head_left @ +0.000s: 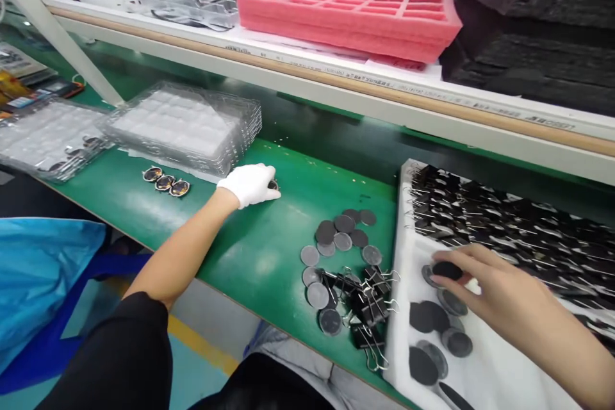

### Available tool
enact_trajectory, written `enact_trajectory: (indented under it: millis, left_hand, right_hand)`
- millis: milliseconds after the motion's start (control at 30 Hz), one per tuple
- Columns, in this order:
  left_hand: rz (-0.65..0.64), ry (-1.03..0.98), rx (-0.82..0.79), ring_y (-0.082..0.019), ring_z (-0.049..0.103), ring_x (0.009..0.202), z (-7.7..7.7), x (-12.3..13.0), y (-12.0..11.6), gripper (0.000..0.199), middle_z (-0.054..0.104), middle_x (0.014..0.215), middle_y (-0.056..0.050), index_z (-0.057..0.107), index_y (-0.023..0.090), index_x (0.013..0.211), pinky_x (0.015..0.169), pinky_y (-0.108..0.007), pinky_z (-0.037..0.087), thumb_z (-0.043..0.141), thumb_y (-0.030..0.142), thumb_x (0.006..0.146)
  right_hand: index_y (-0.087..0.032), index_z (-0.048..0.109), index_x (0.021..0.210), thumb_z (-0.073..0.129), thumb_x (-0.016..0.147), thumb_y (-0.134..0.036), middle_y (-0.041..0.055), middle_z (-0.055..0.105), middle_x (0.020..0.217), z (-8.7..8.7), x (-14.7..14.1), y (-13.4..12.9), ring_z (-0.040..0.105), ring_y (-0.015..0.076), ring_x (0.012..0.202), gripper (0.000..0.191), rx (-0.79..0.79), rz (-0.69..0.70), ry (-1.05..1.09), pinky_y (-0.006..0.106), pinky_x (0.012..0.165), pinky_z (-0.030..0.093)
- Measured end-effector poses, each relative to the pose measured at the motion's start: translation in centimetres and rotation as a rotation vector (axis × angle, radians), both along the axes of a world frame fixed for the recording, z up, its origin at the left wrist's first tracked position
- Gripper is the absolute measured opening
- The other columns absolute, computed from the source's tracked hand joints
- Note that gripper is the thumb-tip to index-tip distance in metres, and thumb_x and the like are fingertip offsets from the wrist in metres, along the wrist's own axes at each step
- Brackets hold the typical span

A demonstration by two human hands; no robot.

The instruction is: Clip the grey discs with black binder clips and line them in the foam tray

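My left hand [250,184], in a white glove, is closed over the green bench on a small dark round part [273,185], mostly hidden by the fingers. To its left lie a few round brown parts with shiny metallic rims [165,183], touching in a row. My right hand [485,278], bare, pinches a black disc [447,270] between thumb and fingers above a white foam-lined tray [401,307]. Several black and grey discs [423,316] rest in that tray below the hand. More loose discs [318,295] are scattered on the bench between my hands.
Black binder clips [369,298] are heaped against the tray's left side; rows of dark clips [509,218] fill its far part. Clear plastic trays [182,128] are stacked at the back left. Overhead, a shelf edge [307,80] crosses the bench, carrying pink foam [346,25].
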State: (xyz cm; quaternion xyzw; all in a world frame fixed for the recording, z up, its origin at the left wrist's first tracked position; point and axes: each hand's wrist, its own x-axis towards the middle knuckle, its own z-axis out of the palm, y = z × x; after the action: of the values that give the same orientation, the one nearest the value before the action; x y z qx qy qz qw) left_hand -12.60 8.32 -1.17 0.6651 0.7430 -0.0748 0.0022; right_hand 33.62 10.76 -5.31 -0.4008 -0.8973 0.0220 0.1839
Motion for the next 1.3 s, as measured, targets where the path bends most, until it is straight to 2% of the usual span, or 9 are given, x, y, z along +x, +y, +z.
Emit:
enact_trajectory:
  millis: [200,333,467,667,833,933,1000,1133,1300]
  left_hand:
    - [-0.096,-0.004,0.252,-0.03,0.071,0.093,-3.5,5.4,1.5,0.057,0.066,0.11,-0.015,0.064,0.015,0.114,0.073,-0.035,0.049,0.045,0.066,0.098]
    - [-0.151,-0.067,0.227,-0.031,0.071,0.094,-3.8,5.4,1.6,0.065,0.065,0.114,-0.014,0.062,0.018,0.124,0.074,-0.036,0.048,0.056,0.072,0.09]
    - [-0.189,-0.114,0.185,-0.03,0.071,0.094,-3.5,3.9,1.5,0.055,0.065,0.117,-0.011,0.062,0.023,0.129,0.074,-0.035,0.048,0.058,0.064,0.092]
    - [-0.226,-0.188,0.189,-0.028,0.07,0.091,-3.8,3.1,1.9,0.047,0.066,0.111,-0.009,0.065,0.024,0.12,0.075,-0.035,0.048,0.059,0.062,0.092]
    - [-0.214,-0.175,0.213,-0.03,0.07,0.092,-4.2,3.3,2.0,0.057,0.065,0.117,-0.01,0.059,0.023,0.132,0.074,-0.036,0.047,0.058,0.064,0.092]
    - [-0.189,-0.19,0.23,-0.031,0.069,0.098,-4.2,3.6,1.9,0.068,0.063,0.121,-0.012,0.055,0.022,0.138,0.077,-0.036,0.047,0.061,0.067,0.089]
    - [-0.188,-0.188,0.231,-0.032,0.068,0.101,-4.1,3.9,1.9,0.065,0.063,0.122,-0.013,0.058,0.021,0.135,0.079,-0.037,0.047,0.062,0.067,0.088]
    - [-0.191,-0.181,0.196,-0.031,0.066,0.101,-3.8,4.1,2.0,0.053,0.063,0.118,-0.011,0.064,0.021,0.124,0.083,-0.038,0.047,0.059,0.062,0.092]
    - [-0.187,-0.145,0.197,-0.03,0.066,0.1,-3.7,4.3,1.9,0.053,0.063,0.117,-0.012,0.064,0.02,0.124,0.083,-0.038,0.047,0.056,0.062,0.092]
  right_hand:
    - [-0.024,0.075,0.101,0.058,0.096,-0.029,0.0069,0.074,0.099,3.8,-11.8,2.6,0.071,0.02,0.076,0.018,-0.112,0.217,0.24,0.034,0.074,0.058]
    - [-0.022,0.077,0.099,0.061,0.092,-0.019,0.0068,0.077,0.102,2.2,-19.1,5.9,0.073,0.0235,0.092,0.018,-0.148,0.309,0.248,0.036,0.081,0.059]
    - [-0.022,0.079,0.108,0.054,0.095,-0.015,0.0097,0.076,0.12,-0.4,-22.6,7.5,0.073,0.0258,0.108,0.029,-0.124,0.444,0.173,0.042,0.096,0.059]
    - [-0.014,0.067,0.136,0.042,0.086,0.0,0.0141,0.064,0.145,-1.8,-22.6,8.1,0.059,0.029,0.136,0.058,-0.138,0.617,0.01,0.05,0.115,0.049]
    - [-0.019,0.066,0.134,0.047,0.092,-0.01,0.0143,0.062,0.143,2.7,-19.5,6.7,0.06,0.0308,0.132,0.047,-0.154,0.586,-0.004,0.052,0.11,0.049]
    - [-0.024,0.071,0.111,0.065,0.095,-0.038,0.0082,0.071,0.114,5.9,-16.9,3.4,0.069,0.0249,0.102,0.022,-0.372,0.531,-0.076,0.04,0.09,0.056]
    - [-0.025,0.071,0.106,0.075,0.089,-0.048,0.0057,0.07,0.109,6.6,-15.7,0.7,0.067,0.0244,0.097,0.029,-0.493,0.533,-0.2,0.038,0.084,0.055]
    - [-0.022,0.071,0.106,0.073,0.091,-0.038,0.0077,0.068,0.108,4.6,-15.1,-3.2,0.064,0.0261,0.099,0.022,-0.472,0.511,-0.249,0.043,0.089,0.051]
    - [-0.023,0.068,0.092,0.065,0.086,-0.021,0.0021,0.071,0.09,2.6,-15.5,-4.5,0.066,0.0219,0.085,0.007,-0.54,0.355,-0.01,0.041,0.087,0.049]
